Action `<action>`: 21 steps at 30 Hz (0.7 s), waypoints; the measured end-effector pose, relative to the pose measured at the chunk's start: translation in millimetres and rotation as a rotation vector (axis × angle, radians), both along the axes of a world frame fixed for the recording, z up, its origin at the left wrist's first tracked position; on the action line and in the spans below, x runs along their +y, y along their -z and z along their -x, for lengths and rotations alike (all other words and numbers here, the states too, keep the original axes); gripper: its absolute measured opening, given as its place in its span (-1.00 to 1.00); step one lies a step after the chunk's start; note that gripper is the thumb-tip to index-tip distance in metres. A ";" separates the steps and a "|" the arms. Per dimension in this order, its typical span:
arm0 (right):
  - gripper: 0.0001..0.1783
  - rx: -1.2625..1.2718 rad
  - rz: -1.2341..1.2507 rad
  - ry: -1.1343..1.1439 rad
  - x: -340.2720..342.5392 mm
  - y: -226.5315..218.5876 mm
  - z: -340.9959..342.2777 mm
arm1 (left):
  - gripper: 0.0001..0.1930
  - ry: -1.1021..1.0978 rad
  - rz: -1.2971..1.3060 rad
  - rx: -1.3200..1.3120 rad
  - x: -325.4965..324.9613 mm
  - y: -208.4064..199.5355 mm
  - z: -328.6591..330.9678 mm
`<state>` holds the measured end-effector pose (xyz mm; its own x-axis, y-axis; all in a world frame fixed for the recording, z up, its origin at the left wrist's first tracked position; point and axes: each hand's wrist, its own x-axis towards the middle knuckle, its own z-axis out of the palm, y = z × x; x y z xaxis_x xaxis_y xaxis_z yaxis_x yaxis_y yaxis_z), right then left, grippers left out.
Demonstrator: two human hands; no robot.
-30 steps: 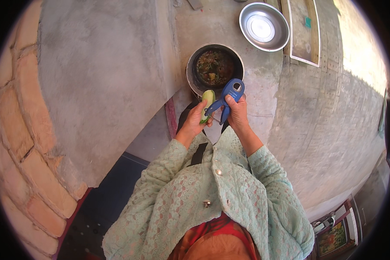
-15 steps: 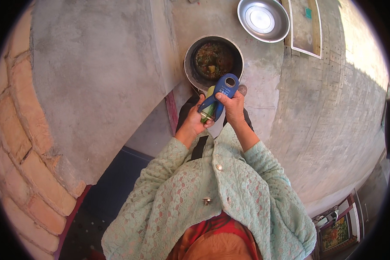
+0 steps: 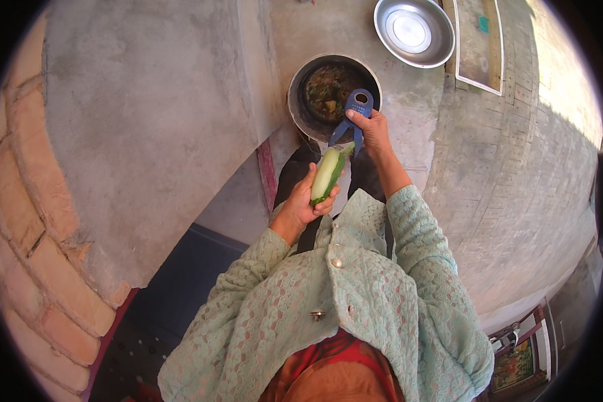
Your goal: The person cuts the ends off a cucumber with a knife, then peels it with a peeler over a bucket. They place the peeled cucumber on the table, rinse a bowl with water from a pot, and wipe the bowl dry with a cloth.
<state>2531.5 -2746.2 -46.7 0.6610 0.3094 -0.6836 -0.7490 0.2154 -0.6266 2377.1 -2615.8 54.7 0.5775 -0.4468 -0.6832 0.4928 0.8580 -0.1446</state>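
My left hand point(image 3: 304, 198) is wrapped around a partly peeled cucumber point(image 3: 326, 175), pale along its upper side with dark green skin along one edge. In my right hand point(image 3: 375, 128) is a blue Y-shaped peeler point(image 3: 357, 110), its two prongs pointing back toward me at the cucumber's far end. A strip of green peel point(image 3: 348, 148) shows at that end, below the prongs; the blade itself is too small to make out. Beyond both hands stands a dark round pot point(image 3: 296, 100) with food scraps and liquid inside, its near right rim partly hidden by the peeler and my right hand.
A wide silver metal basin point(image 3: 442, 47) lies on the floor at the far right, beside a white-edged rectangular frame point(image 3: 479, 82). To my left is a grey concrete ledge point(image 3: 141, 120) bordered by bricks point(image 3: 60, 261). A framed picture point(image 3: 516, 365) stands at the lower right.
My right hand has moved the peeler away from me, along the cucumber to its far end and toward the pot. More of the pale peeled side now shows; my left hand keeps its grip.
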 end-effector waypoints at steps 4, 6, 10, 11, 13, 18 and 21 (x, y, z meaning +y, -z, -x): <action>-0.64 -0.073 0.190 0.078 -15.2 32.0 -7.4 | -0.38 0.056 -0.110 -0.004 6.8 -0.3 3.9; -0.63 -0.158 0.267 0.082 -15.6 31.9 -5.3 | -0.39 0.080 -0.215 0.000 8.9 -0.1 5.1; -0.66 -0.221 0.305 0.143 -12.8 11.4 0.3 | -0.40 0.159 -0.489 -0.018 8.7 6.2 -2.7; -0.67 -0.235 0.294 0.161 -11.6 4.3 1.9 | -0.40 0.198 -0.576 -0.019 8.1 5.0 -5.0; -0.69 -0.172 0.209 0.287 -13.0 7.1 5.0 | -0.46 0.166 -0.521 -0.005 9.4 3.8 -10.1; -0.67 -0.065 0.159 0.401 -17.6 13.3 1.2 | -0.51 0.081 -0.490 -0.010 8.8 7.8 -14.5; -0.68 -0.115 0.200 0.334 -14.4 20.1 2.9 | -0.48 0.082 -0.465 -0.026 14.0 17.5 -13.3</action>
